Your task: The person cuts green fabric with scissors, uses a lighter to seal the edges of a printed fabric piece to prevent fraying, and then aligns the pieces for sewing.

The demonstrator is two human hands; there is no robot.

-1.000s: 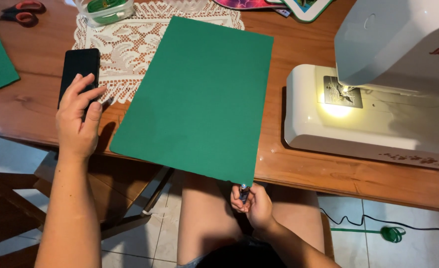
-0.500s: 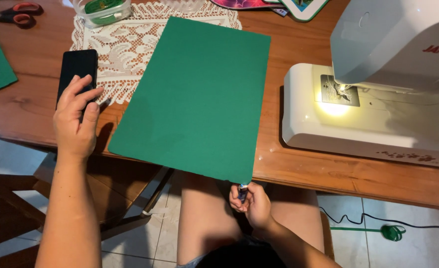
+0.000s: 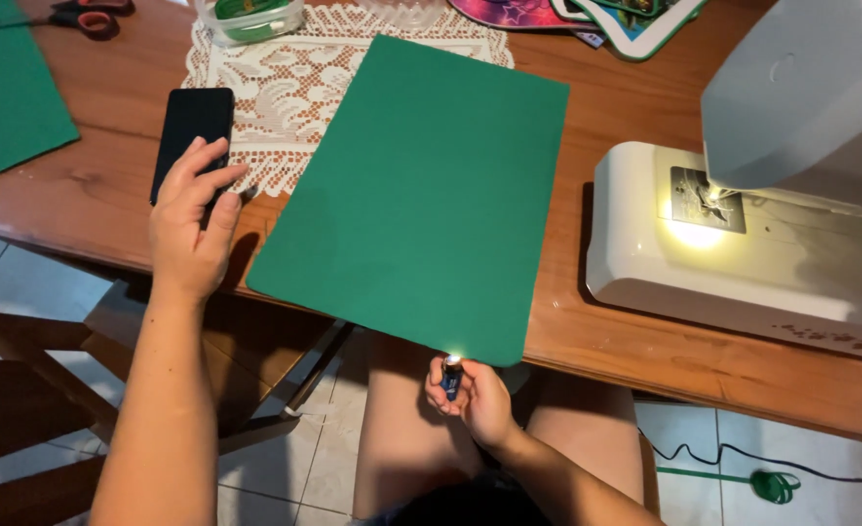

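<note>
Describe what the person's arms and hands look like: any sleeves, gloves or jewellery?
Both forearms are bare, with no sleeves in view. The left hand and right hand wear no gloves. No rings, watch or bracelets show on the fingers or wrists. Fingernails look short and unpainted.

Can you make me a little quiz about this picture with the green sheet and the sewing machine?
1. True or false: the left hand rests on a black phone.
2. What does the right hand hold at the green sheet's near edge? A) scissors B) a small lit lighter C) a pencil
3. Which thing on the wooden table has its lamp on?

Key: 1 true; 2 B; 3 the white sewing machine.
</note>
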